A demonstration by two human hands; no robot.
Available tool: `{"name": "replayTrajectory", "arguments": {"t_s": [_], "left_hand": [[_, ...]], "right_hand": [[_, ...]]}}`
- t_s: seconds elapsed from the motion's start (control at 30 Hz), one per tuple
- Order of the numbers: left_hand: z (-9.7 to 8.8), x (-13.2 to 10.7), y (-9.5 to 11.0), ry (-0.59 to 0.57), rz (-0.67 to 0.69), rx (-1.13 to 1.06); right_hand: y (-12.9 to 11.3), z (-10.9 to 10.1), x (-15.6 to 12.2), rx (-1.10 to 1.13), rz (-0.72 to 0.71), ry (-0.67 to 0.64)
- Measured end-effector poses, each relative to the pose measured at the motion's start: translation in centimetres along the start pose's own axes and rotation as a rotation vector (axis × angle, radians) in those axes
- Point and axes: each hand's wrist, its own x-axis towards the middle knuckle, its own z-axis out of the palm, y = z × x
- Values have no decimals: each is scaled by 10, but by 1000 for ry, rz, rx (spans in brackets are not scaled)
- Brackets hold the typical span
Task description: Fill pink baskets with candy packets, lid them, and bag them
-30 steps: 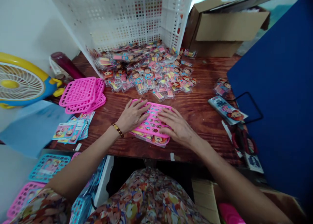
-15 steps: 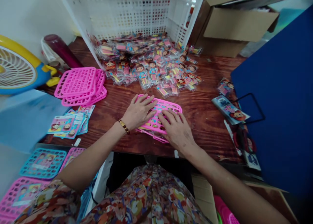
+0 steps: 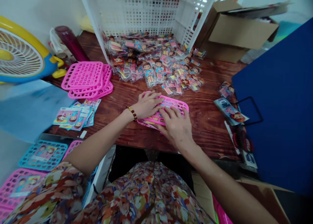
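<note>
A pink perforated plastic basket (image 3: pixel 179 104), shut with its lid and with printed contents showing through the holes, lies on the table in front of me. My left hand (image 3: pixel 148 106) rests across the lid's left part, fingers stretched out. Over the front right side is my right hand (image 3: pixel 178 124), its fingers bent on the lid and its thumb at the front edge. Behind the basket spreads a heap of small clear packets (image 3: pixel 158 73) with cartoon figures. Several pink lids (image 3: pixel 83 75) are stacked at the left, above a pile of printed cards (image 3: pixel 75 116).
A white crate (image 3: pixel 144 11) lies on its side around the packets. At the left are a fan (image 3: pixel 19 51) and a dark red bottle (image 3: pixel 70 42). A cardboard box (image 3: pixel 239 31), a blue panel (image 3: pixel 276 103) and scissors (image 3: pixel 241 139) are at the right. Filled baskets (image 3: pixel 44 155) lie lower left.
My right thumb has come down to the basket's front edge, and the lid's front now sits closer to the base. My left hand has slid further over the lid. The view has shifted slightly.
</note>
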Motion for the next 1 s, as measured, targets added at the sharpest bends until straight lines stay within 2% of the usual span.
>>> {"name": "replayTrajectory", "arguments": {"t_s": [0.17, 0.37, 0.5, 0.6, 0.7, 0.87, 1.0], "left_hand": [[3, 2, -4, 1, -1, 2], [2, 3, -4, -35, -4, 16], [-2, 5, -3, -66, -22, 6], [-5, 5, -2, -97, -37, -3], [-6, 6, -1, -101, -47, -9], [-4, 8, -1, -128, -36, 22], [-3, 3, 3, -94, -84, 25]], "right_hand": [[-14, 4, 6, -71, 26, 30], [-20, 3, 14, -217, 82, 21], [-15, 4, 16, -202, 28, 46], [-11, 1, 17, -164, -74, 82], [-11, -2, 21, -146, -150, 63], [-19, 2, 29, -228, -21, 13], [-19, 10, 30, -253, -44, 51]]}}
